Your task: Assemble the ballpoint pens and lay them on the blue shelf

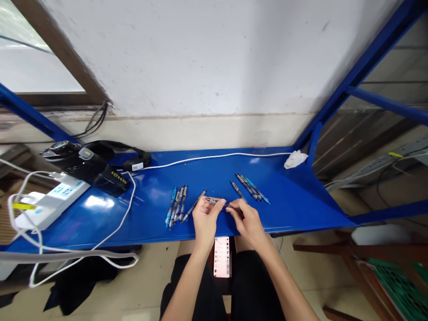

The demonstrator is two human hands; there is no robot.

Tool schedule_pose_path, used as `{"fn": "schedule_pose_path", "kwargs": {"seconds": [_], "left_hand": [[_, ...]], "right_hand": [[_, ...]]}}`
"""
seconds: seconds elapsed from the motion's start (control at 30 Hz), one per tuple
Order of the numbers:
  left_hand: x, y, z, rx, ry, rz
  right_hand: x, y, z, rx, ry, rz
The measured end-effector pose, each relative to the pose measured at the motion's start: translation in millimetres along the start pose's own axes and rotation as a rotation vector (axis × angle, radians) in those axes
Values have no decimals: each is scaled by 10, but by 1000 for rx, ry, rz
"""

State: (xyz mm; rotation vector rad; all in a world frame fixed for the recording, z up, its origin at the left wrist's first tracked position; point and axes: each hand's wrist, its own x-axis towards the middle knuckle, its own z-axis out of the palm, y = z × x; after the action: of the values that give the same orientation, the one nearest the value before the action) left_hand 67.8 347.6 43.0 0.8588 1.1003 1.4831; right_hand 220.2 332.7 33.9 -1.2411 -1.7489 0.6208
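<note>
Between my hands, above the front edge of the blue shelf [214, 174], is a pen [211, 200]. My left hand [206, 217] pinches its barrel. The fingers of my right hand [245, 218] close on the dark end of the pen, where the small details are hard to make out. To the left of my left hand lies a group of several pens [178, 205], mostly grey and black with one light blue at the outer side. Beyond my right hand lies a second group of pens [252, 187], again with a blue one. A single pen [238, 191] rests just beside that group.
A black bottle [90, 169] lies at the left beside a white power strip [53, 205] with looping white cables. Behind it is a black headset [135, 161]. Crumpled white tissue [295, 159] sits at the right. A lit phone [221, 257] is by my lap.
</note>
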Motion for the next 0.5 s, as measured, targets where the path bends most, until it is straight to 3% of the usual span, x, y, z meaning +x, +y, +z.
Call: {"fn": "schedule_pose_path", "kwargs": {"seconds": [0.13,0.27,0.5], "left_hand": [[11,-33,-25,-66,45,17],[1,-1,-24,-103,47,67],[7,20,-55,-234,126,100]], "right_hand": [[-11,-28,-4,-31,5,18],[13,-62,-21,-105,-8,-57],[16,-11,-6,-222,137,-51]]}}
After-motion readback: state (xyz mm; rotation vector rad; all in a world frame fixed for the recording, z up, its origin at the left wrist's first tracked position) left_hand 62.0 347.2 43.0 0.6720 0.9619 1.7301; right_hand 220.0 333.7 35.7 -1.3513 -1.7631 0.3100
